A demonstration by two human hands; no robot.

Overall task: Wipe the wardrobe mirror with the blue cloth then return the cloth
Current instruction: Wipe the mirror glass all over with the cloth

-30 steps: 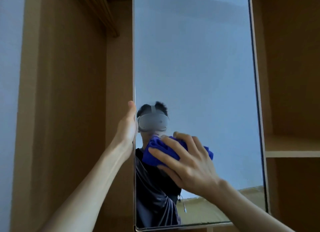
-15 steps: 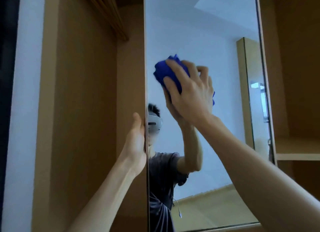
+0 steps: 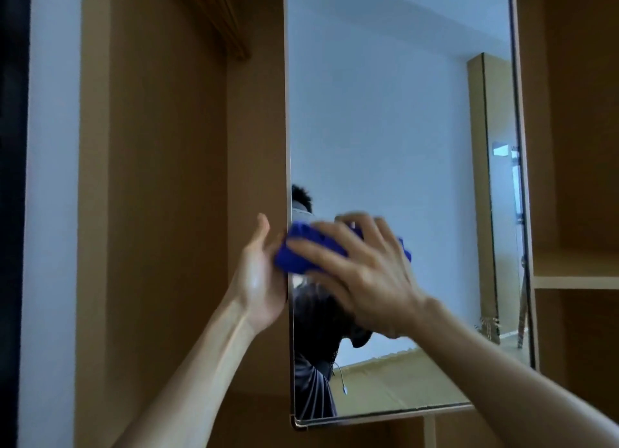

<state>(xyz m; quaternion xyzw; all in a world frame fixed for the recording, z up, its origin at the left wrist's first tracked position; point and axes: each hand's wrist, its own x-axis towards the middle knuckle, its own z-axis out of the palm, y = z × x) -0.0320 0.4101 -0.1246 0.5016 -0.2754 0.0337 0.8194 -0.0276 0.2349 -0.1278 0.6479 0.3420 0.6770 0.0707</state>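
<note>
Half a second ago your right hand point(image 3: 365, 273) had the blue cloth point(image 3: 303, 251) high on the glass, above the reflected head; now it has dropped to the lower left part of the wardrobe mirror point(image 3: 395, 129), level with your other hand. A second ago the cloth was also low on the glass, so you have gone up and come back down. The view has shifted too, and more of the reflected room shows on the mirror's right side.

Your right hand lies spread over the bunched cloth, fingers point(image 3: 311, 246) splayed across it and pressing it flat to the glass; the hand is blurred. The cloth bulges out past your fingertips toward the mirror's left edge, and a bit of blue shows beyond the far side of the hand.

Your left hand point(image 3: 259, 276) grips that left edge, palm against the side of the door and thumb pointing up; its other fingers are hidden behind the door. The cloth reaches right up to this hand.

To the right of the mirror, a wooden shelf point(image 3: 576, 281) sits inside the wardrobe point(image 3: 160, 179).
</note>
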